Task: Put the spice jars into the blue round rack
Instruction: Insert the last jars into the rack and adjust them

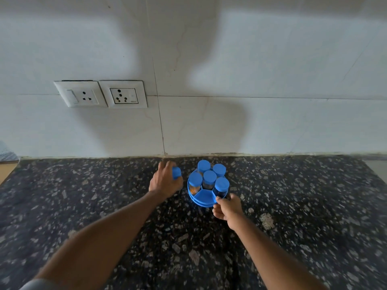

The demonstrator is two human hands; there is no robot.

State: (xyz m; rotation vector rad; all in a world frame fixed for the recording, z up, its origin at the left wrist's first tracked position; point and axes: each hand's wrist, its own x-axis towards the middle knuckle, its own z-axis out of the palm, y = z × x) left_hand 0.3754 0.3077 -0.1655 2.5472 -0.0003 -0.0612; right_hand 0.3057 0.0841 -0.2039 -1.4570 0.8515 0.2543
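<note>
The blue round rack (204, 198) stands on the dark speckled counter near the wall. Several clear spice jars with blue lids (209, 177) stand upright in its compartments; the front compartment holds nothing. My left hand (165, 182) is just left of the rack, closed around another blue-lidded spice jar (176, 173) whose lid sticks out toward the rack. My right hand (227, 207) grips the rack's front right rim with thumb and fingers.
The granite counter (293, 216) stretches left and right of the rack. A tiled wall rises right behind it, with two white socket plates (101, 94) up on the left. A pale object (7, 155) sits at the far left edge.
</note>
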